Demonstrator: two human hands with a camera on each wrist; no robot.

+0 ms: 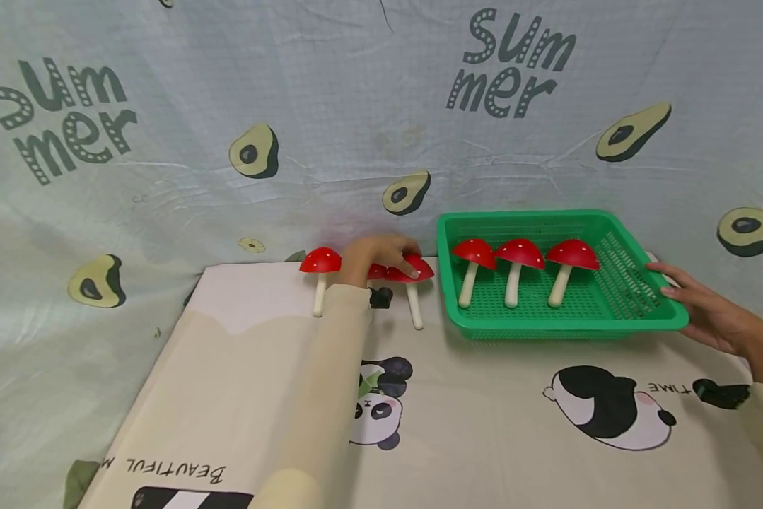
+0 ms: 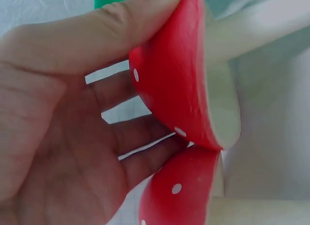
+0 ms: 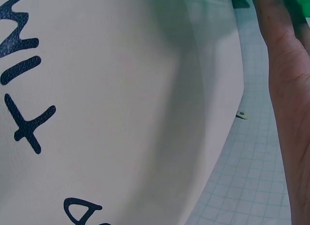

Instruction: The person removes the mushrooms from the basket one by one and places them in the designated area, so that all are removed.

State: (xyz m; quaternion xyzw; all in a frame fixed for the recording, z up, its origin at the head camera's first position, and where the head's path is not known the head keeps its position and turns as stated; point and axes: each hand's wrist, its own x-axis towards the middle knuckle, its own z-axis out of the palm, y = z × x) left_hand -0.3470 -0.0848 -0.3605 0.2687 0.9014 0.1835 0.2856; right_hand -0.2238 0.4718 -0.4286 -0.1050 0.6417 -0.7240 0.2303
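My left hand is at the table's back edge, its thumb and fingers round the red cap of a toy mushroom. In the left wrist view, the thumb lies on the held cap and the fingers are behind it. A second mushroom touches that cap; in the head view the hand and wrist mostly hide it. Left of the wrist lies another toy mushroom, white stem toward me. My right hand grips the right end of a green basket.
Inside the basket three red-capped mushrooms lie in a row, stems toward me. A printed cloth with pandas covers the table. Behind it hangs a pale curtain with avocado prints. The table's left edge slants toward me.
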